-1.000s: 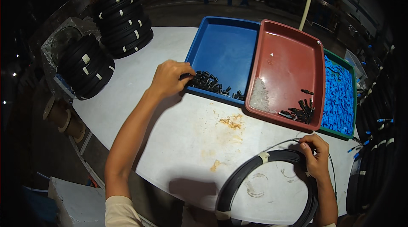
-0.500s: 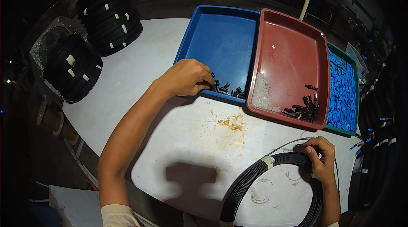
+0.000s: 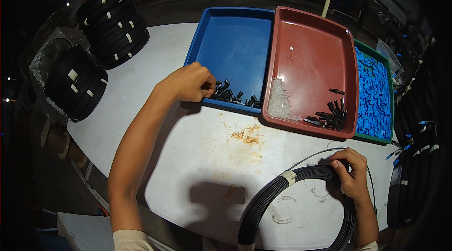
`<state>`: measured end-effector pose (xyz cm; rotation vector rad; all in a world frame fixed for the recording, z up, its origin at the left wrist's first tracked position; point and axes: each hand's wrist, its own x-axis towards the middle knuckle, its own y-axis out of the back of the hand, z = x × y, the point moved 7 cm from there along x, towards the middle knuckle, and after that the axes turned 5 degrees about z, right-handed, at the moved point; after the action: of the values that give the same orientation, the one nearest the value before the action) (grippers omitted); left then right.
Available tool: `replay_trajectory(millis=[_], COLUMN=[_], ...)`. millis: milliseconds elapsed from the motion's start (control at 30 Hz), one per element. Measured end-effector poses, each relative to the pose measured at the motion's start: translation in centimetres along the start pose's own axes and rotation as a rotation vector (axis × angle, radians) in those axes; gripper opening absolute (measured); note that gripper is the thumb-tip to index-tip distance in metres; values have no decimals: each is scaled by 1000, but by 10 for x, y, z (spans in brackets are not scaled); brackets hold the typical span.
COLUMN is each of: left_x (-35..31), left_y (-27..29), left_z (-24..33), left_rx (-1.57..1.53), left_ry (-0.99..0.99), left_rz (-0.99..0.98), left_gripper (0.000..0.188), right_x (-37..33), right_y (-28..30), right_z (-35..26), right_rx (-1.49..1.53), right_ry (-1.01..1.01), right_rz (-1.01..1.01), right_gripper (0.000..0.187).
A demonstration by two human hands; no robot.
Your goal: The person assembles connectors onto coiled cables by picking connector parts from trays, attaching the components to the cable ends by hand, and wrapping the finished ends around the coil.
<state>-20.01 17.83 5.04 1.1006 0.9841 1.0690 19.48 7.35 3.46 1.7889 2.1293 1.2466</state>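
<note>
My left hand (image 3: pixel 190 82) reaches over the near left corner of a blue tray (image 3: pixel 235 44), its fingers closed and pointing down. Beside the fingertips lie several small black cylindrical parts (image 3: pixel 227 92); whatever the fingers pinch is hidden. At the lower right, my right hand (image 3: pixel 352 171) pinches the loose black cable (image 3: pixel 314 153) between thumb and fingers. That cable arcs off a thick coil of black cable (image 3: pixel 263 204), which lies on the white table (image 3: pixel 188 157) with a pale tape band (image 3: pixel 289 177) around it. The coil's lower part runs out of view.
Next to the blue tray stands a red tray (image 3: pixel 315 63) holding translucent white pieces (image 3: pixel 278 103) and black connector parts (image 3: pixel 334 117). A green tray (image 3: pixel 387 141) full of blue connectors (image 3: pixel 374 95) is farther right. Taped black coils (image 3: pixel 115 30) are stacked at the far left.
The whole view has shifted slightly, moving the trays leftward in it. My left hand stays at the blue tray's corner, and more black parts show beside its fingers. My right hand keeps its grip.
</note>
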Motion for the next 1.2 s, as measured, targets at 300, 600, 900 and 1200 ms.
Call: replay_trajectory(millis=[300, 600, 900, 1200], left_x=[9, 1, -14, 0], left_y=[4, 59, 40, 7], left_z=[-6, -19, -25, -32], left_rx=[18, -187, 191, 178], left_ry=[-346, -206, -25, -75], left_rz=[430, 712, 452, 352], left_gripper=[32, 21, 18, 28], right_x=[-1, -1, 0, -1], right_y=[-1, 2, -1, -1], right_z=[1, -2, 0, -2], right_rx=[-1, -9, 8, -20], right_ry=[-13, -6, -5, 0], right_rz=[-8, -4, 1, -8], right_gripper=[6, 7, 7, 7])
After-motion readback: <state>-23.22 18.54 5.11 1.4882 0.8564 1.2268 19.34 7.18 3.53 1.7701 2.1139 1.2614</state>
